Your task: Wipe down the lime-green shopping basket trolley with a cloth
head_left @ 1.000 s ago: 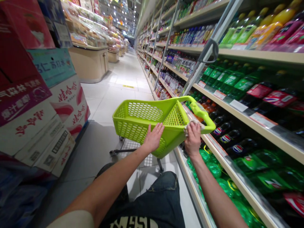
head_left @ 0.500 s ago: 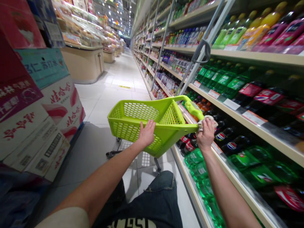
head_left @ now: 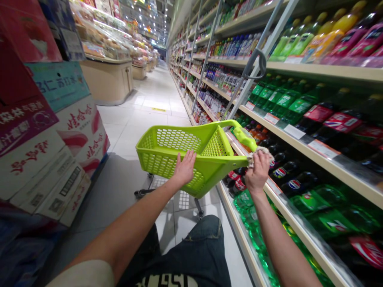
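Note:
A lime-green plastic shopping cart [head_left: 167,153] stands in the aisle in front of me, its basket holding nothing. My left hand [head_left: 184,167] lies flat against the basket's near wall, fingers stretched out. My right hand [head_left: 257,171] is closed around a whitish cloth [head_left: 257,151] and presses it onto the near corner of the cart's green handle [head_left: 243,137]. My knee in dark jeans [head_left: 194,247] shows below.
Shelves of soft-drink bottles [head_left: 299,103] run along the right, with a grey metal ladder rail [head_left: 254,63] leaning on them. Stacked cardboard cartons [head_left: 54,151] stand at the left. A tiled aisle [head_left: 149,107] runs ahead past display counters [head_left: 107,79].
My right hand slid with the cloth from the middle of the handle bar to its near right corner. The cart shifted slightly left. My left hand stayed flat on the basket wall.

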Motion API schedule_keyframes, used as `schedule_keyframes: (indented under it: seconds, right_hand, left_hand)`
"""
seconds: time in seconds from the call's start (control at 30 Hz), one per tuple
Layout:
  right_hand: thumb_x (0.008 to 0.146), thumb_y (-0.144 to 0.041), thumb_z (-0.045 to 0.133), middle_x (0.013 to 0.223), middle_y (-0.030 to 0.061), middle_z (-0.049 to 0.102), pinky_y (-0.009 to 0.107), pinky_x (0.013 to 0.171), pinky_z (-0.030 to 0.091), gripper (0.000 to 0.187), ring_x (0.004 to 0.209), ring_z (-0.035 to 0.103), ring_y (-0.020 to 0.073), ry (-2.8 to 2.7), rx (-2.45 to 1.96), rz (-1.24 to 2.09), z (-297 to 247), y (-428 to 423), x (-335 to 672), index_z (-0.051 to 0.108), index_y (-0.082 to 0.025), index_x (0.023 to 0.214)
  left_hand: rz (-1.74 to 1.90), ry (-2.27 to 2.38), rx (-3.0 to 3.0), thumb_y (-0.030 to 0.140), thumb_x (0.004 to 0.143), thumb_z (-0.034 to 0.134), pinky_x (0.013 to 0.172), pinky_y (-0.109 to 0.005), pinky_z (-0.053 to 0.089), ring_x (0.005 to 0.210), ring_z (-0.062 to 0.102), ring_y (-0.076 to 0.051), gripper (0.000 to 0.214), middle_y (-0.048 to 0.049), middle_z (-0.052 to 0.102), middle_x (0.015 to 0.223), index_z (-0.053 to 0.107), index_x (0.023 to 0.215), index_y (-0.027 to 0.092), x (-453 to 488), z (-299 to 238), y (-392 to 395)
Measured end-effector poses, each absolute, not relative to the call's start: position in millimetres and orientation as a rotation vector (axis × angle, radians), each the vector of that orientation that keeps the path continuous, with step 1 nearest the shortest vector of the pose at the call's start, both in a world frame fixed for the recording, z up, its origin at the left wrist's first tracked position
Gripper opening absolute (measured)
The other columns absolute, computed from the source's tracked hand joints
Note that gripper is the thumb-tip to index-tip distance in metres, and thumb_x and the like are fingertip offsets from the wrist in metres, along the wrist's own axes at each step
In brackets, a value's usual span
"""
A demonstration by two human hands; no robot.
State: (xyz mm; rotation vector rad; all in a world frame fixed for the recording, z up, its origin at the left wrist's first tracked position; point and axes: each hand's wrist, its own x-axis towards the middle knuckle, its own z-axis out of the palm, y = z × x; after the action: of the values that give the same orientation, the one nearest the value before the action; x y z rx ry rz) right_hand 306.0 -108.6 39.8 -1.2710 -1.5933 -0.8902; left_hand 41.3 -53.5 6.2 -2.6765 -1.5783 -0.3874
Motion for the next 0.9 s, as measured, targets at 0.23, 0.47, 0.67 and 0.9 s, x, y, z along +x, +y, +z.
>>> schedule_keyframes:
  seconds: [0.23, 0.47, 0.67, 0.9]
  right_hand:
    - [0.082, -0.005, 0.033, 0.129, 0.0123, 0.046, 0.054, 0.101, 0.030, 0.046, 0.131, 0.020, 0.0257, -1.803, -1.256, -0.777, -7.8, -101.0, 265.7, 0.044, -0.015, 0.126]
    - [0.084, -0.006, 0.032, 0.127, 0.0097, 0.049, 0.046, 0.100, 0.036, 0.045, 0.129, 0.027, 0.0208, -2.105, -1.143, -0.574, -40.3, -120.9, 258.7, 0.045, -0.019, 0.125]
    - [0.083, -0.007, 0.034, 0.135, 0.0096, 0.040, 0.055, 0.103, 0.026, 0.049, 0.131, 0.019, 0.0246, -1.837, -1.144, -0.678, 8.4, -89.8, 246.2, 0.039, -0.020, 0.130]
    - [0.085, -0.006, 0.032, 0.122, 0.0099, 0.054, 0.042, 0.100, 0.037, 0.043, 0.129, 0.026, 0.0170, -2.143, -1.103, -0.456, -80.9, -105.3, 222.3, 0.046, -0.019, 0.124]
  left_hand:
    - [-0.346, -1.520, -2.694, 0.019, 0.067, 0.044, 0.106, -0.054, 0.008, 0.134, 0.006, -0.022, 0.078, -0.0089, 0.007, 0.147, 0.010, 0.137, 0.008, 38.4, 5.0, -55.0]
    - [-0.342, -1.526, -2.681, 0.017, 0.066, 0.043, 0.106, -0.052, 0.008, 0.134, 0.007, -0.022, 0.079, -0.0080, 0.008, 0.147, 0.011, 0.137, 0.010, 20.5, 0.6, -56.9]
    - [-0.395, -1.483, -2.711, 0.023, 0.067, 0.044, 0.106, -0.053, 0.007, 0.134, 0.007, -0.022, 0.079, -0.0082, 0.010, 0.146, 0.011, 0.138, 0.010, 21.4, -0.6, -56.7]
    - [-0.413, -1.530, -2.605, 0.015, 0.068, 0.039, 0.107, -0.049, 0.006, 0.133, 0.014, -0.020, 0.072, -0.0077, 0.018, 0.145, 0.018, 0.137, 0.012, -25.3, -14.9, -45.9]
